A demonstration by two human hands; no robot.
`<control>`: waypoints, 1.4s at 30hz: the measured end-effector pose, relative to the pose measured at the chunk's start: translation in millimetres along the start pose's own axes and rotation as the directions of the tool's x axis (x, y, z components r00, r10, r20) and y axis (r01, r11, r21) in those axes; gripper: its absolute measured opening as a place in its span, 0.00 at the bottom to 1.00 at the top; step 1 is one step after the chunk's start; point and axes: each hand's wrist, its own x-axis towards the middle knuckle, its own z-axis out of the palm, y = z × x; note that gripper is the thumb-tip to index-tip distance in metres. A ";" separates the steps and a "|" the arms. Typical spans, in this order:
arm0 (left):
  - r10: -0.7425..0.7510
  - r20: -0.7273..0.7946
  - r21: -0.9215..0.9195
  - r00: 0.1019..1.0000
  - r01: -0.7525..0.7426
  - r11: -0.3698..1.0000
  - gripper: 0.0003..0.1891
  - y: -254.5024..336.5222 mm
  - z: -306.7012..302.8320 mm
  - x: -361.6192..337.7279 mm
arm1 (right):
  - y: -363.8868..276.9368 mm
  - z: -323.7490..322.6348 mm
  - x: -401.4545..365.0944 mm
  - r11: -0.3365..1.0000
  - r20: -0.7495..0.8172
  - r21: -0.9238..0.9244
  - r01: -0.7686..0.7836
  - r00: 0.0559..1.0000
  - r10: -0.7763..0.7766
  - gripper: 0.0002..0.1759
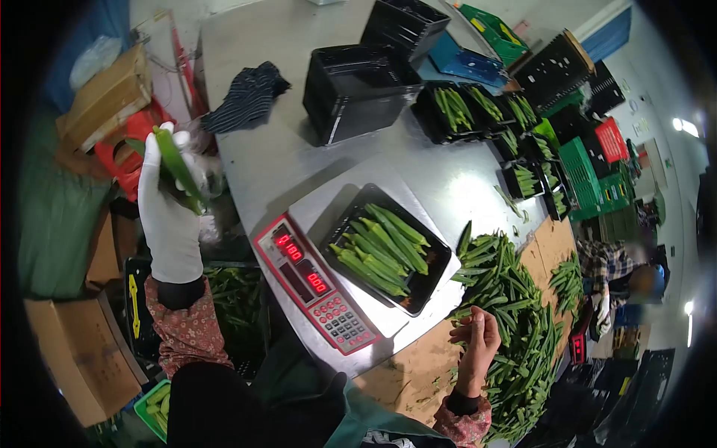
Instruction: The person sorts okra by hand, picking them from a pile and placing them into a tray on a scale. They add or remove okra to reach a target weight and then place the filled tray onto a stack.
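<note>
My left hand [169, 158], in a white glove, is closed around green okra pods [178, 166] off the table's left edge. My bare right hand [478, 345] hovers beside the big okra pile [515, 313], its fingers loosely bent and apart, with nothing seen in them. Between the hands, a black tray [431, 288] with a layer of okra [381, 246] rests on the plate of a red digital scale [317, 287]. The scale's upper display glows 0.180.
Black crates [358, 89] and a striped cloth [246, 97] lie on the metal table [258, 164]. Several filled okra trays [453, 112] stand at the far side. Left are an open cardboard box [82, 358] and a crate of okra [231, 299]. Another person [609, 269] works at the right.
</note>
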 end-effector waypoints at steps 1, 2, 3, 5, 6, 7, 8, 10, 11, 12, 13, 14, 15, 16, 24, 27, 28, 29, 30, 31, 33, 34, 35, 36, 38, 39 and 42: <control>-0.049 -0.042 -0.147 0.998 0.043 0.988 0.14 5.7 -7.6 -0.3 | 5.0 -1.1 0.6 1.000 0.022 -0.015 -0.002 1.000 0.002 0.18; -0.078 0.057 -0.194 0.995 0.088 0.977 0.14 7.0 -24.8 3.2 | 7.6 1.2 0.4 1.000 0.048 -0.020 -0.019 0.999 0.020 0.18; -0.103 0.158 -0.237 0.982 0.139 0.961 0.14 4.0 -50.5 9.2 | 8.7 3.3 -0.4 0.999 0.070 -0.027 -0.036 0.997 0.038 0.18; -0.200 0.324 -0.311 0.924 0.304 0.900 0.14 -0.9 -81.2 8.6 | 11.5 6.5 -0.4 0.996 0.124 -0.048 -0.070 0.989 0.076 0.20; -0.226 0.272 -0.327 0.935 0.311 0.892 0.13 -5.0 -87.9 6.7 | 11.5 9.0 0.0 0.996 0.143 -0.066 -0.064 0.987 0.072 0.20; -0.254 0.220 -0.344 0.942 0.318 0.883 0.13 -9.4 -93.4 5.1 | 10.7 12.7 0.8 0.995 0.162 -0.084 -0.057 0.984 0.070 0.21; -0.282 0.167 -0.361 0.945 0.325 0.874 0.12 -11.6 -98.6 4.1 | 9.3 16.4 1.4 0.993 0.181 -0.103 -0.050 0.981 0.068 0.21; -0.312 0.088 -0.338 0.946 0.323 0.884 0.11 -11.5 -95.4 -2.1 | 5.5 22.1 2.8 0.991 0.194 -0.130 -0.044 0.979 0.069 0.23; -0.316 0.086 -0.314 0.945 0.327 0.891 0.11 -11.0 -94.8 -4.4 | 5.5 23.9 4.4 0.989 0.197 -0.147 -0.032 0.979 0.061 0.23; -0.320 0.083 -0.290 0.944 0.330 0.898 0.10 -10.5 -95.7 -5.3 | 5.4 25.7 6.1 0.986 0.199 -0.164 -0.021 0.978 0.054 0.24; -0.326 0.057 -0.298 0.944 0.328 0.897 0.10 -11.8 -98.6 -3.9 | 4.9 27.1 8.2 0.985 0.197 -0.170 -0.026 0.979 0.059 0.24; -0.332 0.032 -0.305 0.943 0.325 0.895 0.09 -14.9 -102.3 -1.2 | 4.6 28.0 10.7 0.984 0.194 -0.176 -0.030 0.979 0.065 0.25; -0.338 0.007 -0.312 0.941 0.323 0.893 0.09 -16.3 -102.9 0.7 | 3.9 29.7 13.0 0.983 0.190 -0.182 -0.035 0.979 0.070 0.25; -0.346 -0.021 -0.310 0.938 0.323 0.894 0.08 -17.7 -102.7 1.8 | 2.1 32.4 14.6 0.983 0.190 -0.175 -0.045 0.979 0.079 0.26; -0.464 -0.010 -0.125 0.886 0.459 0.879 0.16 -92.1 -119.2 36.5 | 10.5 74.6 30.2 0.927 0.319 -0.342 0.153 0.947 -0.038 0.22; -0.365 -0.062 0.186 0.929 0.370 0.910 0.16 -134.9 -114.3 56.7 | 4.4 74.4 45.9 0.976 0.200 -0.216 -0.001 0.979 0.045 0.16; -0.341 -0.050 0.295 0.939 0.340 0.893 0.16 -143.2 -109.7 62.2 | -1.7 72.7 53.3 0.985 0.169 -0.172 -0.020 0.984 0.050 0.15; -0.325 -0.050 0.389 0.944 0.318 0.864 0.15 -151.4 -105.8 65.6 | 2.4 62.0 67.5 0.990 0.162 -0.139 -0.028 0.986 0.051 0.16; -0.306 -0.051 0.480 0.951 0.292 0.827 0.14 -156.5 -99.6 67.8 | -4.7 58.7 79.7 0.999 0.160 -0.034 -0.032 0.986 0.037 0.14; -0.292 0.009 0.521 0.956 0.245 0.818 0.12 -169.0 -106.0 74.9 | -18.9 54.3 93.6 0.998 0.180 -0.016 -0.068 0.981 0.070 0.13; -0.278 0.053 0.587 0.959 0.195 0.786 0.12 -184.6 -110.9 80.6 | -45.6 57.9 131.0 0.995 0.155 0.047 -0.083 0.985 0.075 0.10; -0.275 0.084 0.639 0.958 0.160 0.752 0.12 -182.6 -109.6 78.6 | -42.6 53.1 164.0 0.999 0.142 0.044 -0.021 0.990 0.014 0.11; -0.268 0.106 0.683 0.958 0.125 0.719 0.12 -183.0 -108.7 74.0 | -55.7 64.3 187.5 0.996 0.101 0.084 -0.025 0.995 0.017 0.12; -0.259 0.102 0.688 0.960 0.120 0.716 0.13 -189.5 -113.0 72.0 | -65.7 75.8 214.3 0.997 0.077 0.079 0.009 0.997 -0.015 0.11; -0.261 0.065 0.674 0.963 0.151 0.724 0.13 -186.4 -111.1 72.7 | -67.0 98.5 278.3 0.990 0.085 0.086 0.113 0.989 -0.120 0.10; -0.240 0.059 0.648 0.969 0.146 0.748 0.14 -188.7 -113.7 73.3 | -70.4 115.9 305.8 0.985 0.060 0.113 0.128 0.989 -0.135 0.09; -0.250 0.033 0.660 0.968 0.167 0.732 0.14 -186.9 -110.9 73.1 | -71.1 161.4 375.2 0.974 0.088 0.182 0.137 0.984 -0.155 0.11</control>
